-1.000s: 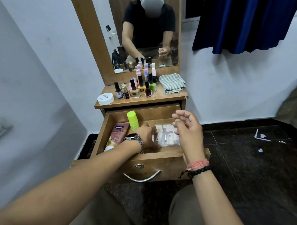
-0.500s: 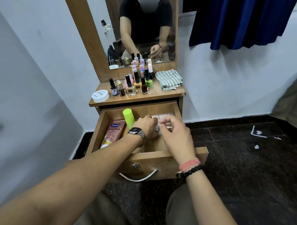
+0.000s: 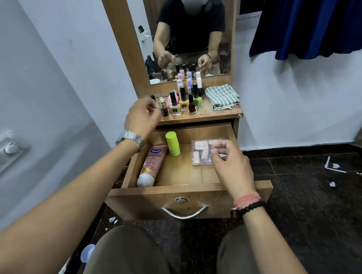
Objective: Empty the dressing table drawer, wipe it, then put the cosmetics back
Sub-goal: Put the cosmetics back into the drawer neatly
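Observation:
The wooden drawer (image 3: 149, 199) stands pulled out below the dressing table top (image 3: 220, 113). Inside it lie a pink lotion tube (image 3: 153, 163) on the left, a lime-green stick (image 3: 173, 144) upright at the back, and a clear plastic box (image 3: 200, 154) of small cosmetics at the right. My right hand (image 3: 230, 166) is over the box's right side, curled fingers and thumb pinching its edge. My left hand (image 3: 141, 115) hovers over the left of the table top with loosely curled fingers, beside several nail polish bottles (image 3: 183, 104). It partly hides a black-capped bottle (image 3: 152, 96).
A folded checked cloth (image 3: 222, 96) lies on the table top's right. The mirror (image 3: 191, 34) rises behind the bottles. A grey wall is close on the left, a blue curtain (image 3: 315, 19) hangs upper right, and paper scraps (image 3: 335, 165) lie on the dark floor.
My left hand has left the drawer and risen to the left of the table top. The clear box now lies in the drawer's right side with my right hand still on it.

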`<control>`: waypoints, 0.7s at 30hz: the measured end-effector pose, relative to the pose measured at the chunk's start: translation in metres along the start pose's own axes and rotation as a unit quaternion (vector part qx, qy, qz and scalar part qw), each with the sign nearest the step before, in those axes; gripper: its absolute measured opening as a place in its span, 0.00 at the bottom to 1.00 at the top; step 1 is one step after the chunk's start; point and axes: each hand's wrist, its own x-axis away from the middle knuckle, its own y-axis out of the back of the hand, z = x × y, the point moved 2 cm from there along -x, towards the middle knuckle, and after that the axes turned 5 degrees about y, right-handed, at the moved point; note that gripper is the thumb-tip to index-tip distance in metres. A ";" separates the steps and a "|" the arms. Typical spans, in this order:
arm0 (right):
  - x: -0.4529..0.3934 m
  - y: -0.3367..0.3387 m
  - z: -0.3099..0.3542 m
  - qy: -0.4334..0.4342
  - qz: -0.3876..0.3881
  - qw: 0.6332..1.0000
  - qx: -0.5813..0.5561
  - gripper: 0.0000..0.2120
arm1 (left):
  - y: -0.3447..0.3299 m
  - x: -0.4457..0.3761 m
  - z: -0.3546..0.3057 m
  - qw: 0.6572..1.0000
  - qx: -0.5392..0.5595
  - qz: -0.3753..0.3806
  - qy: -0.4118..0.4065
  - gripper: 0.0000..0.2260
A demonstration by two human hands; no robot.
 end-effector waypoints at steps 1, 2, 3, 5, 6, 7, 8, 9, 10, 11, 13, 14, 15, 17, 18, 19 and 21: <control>0.000 0.000 0.000 -0.002 0.000 1.000 -0.004 0.06 | 0.002 -0.010 0.014 0.999 -0.006 -0.011 0.043 0.08; 0.000 0.001 0.001 -0.003 0.002 1.000 -0.007 0.07 | 0.001 -0.019 0.027 0.996 -0.031 0.013 0.082 0.13; 0.001 0.001 0.002 -0.004 0.004 1.000 -0.008 0.08 | -0.001 -0.025 0.037 0.990 -0.064 0.053 0.110 0.18; 0.001 0.002 0.002 -0.002 0.005 1.000 -0.011 0.09 | -0.007 -0.032 0.049 0.978 -0.113 0.115 0.131 0.24; 0.001 0.002 0.002 -0.001 0.002 1.000 -0.013 0.09 | -0.010 -0.035 0.052 0.975 -0.121 0.128 0.134 0.25; 0.001 0.002 0.002 -0.001 0.001 1.000 -0.015 0.09 | -0.012 -0.036 0.055 0.975 -0.116 0.132 0.135 0.25; 0.001 0.003 0.002 -0.001 0.001 1.000 -0.015 0.09 | -0.013 -0.038 0.057 0.976 -0.105 0.128 0.140 0.24; 0.000 0.003 0.001 -0.002 0.002 1.000 -0.014 0.09 | -0.013 -0.038 0.058 0.978 -0.095 0.118 0.147 0.23; 0.000 0.002 0.001 -0.002 0.003 1.000 -0.011 0.09 | -0.012 -0.039 0.060 0.978 -0.091 0.108 0.153 0.21; 0.000 0.002 0.001 -0.002 0.004 1.000 -0.007 0.09 | -0.011 -0.039 0.062 0.978 -0.092 0.099 0.158 0.20; 0.000 0.002 0.001 -0.002 0.006 1.000 -0.002 0.10 | -0.009 -0.038 0.065 0.978 -0.102 0.089 0.161 0.16; 0.000 0.001 0.001 -0.001 0.006 1.000 0.000 0.10 | -0.007 -0.038 0.065 0.977 -0.108 0.089 0.160 0.15; 0.000 0.001 0.000 -0.001 0.006 1.000 0.002 0.10 | -0.005 -0.038 0.065 0.977 -0.113 0.091 0.155 0.14; 0.000 0.001 0.001 -0.002 0.006 1.000 0.002 0.10 | 0.001 -0.036 0.062 0.980 -0.111 0.084 0.141 0.14; 0.000 0.001 0.001 -0.002 0.005 1.000 0.000 0.10 | 0.005 -0.033 0.059 0.984 -0.100 0.074 0.130 0.15; 0.000 0.001 0.001 -0.002 0.006 1.000 -0.003 0.10 | 0.009 -0.029 0.056 0.988 -0.083 0.066 0.110 0.15; 0.000 0.002 0.002 -0.001 0.006 1.000 -0.007 0.09 | 0.011 -0.013 0.047 0.993 -0.056 0.097 0.035 0.17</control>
